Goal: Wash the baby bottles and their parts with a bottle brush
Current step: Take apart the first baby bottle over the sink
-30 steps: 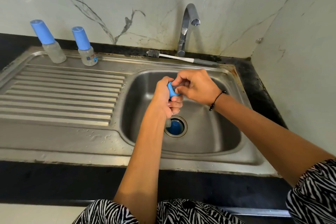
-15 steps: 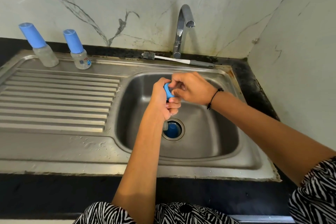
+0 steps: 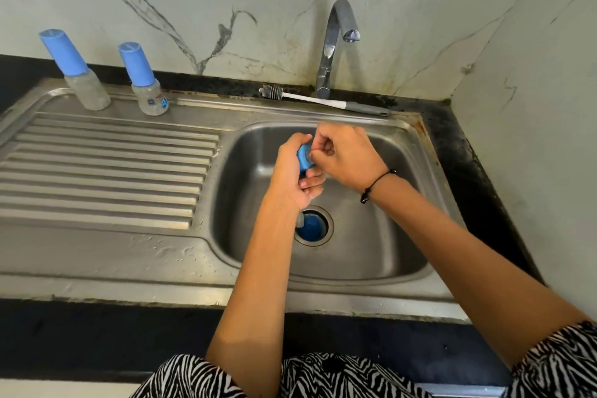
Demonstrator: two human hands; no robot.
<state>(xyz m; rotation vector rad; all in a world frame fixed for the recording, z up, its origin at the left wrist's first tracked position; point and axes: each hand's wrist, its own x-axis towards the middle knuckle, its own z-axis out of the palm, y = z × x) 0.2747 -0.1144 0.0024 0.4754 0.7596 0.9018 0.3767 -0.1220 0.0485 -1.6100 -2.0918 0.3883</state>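
Three bottles in all: two capped bottles [image 3: 77,74] stood upright at the sink's [image 3: 106,236] back-left corner.
Over the basin, the left hand [image 3: 295,171] gripped the third bottle [image 3: 306,157], probably light and slippery, blue collar pointing right; the right hand [image 3: 344,157] pinched its teat end.

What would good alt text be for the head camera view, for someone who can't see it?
Over a steel sink, a person's left hand grips a blue bottle part while the right hand pinches at its top. Two blue-capped baby bottles stand on the drainboard, and a bottle brush lies by the tap.
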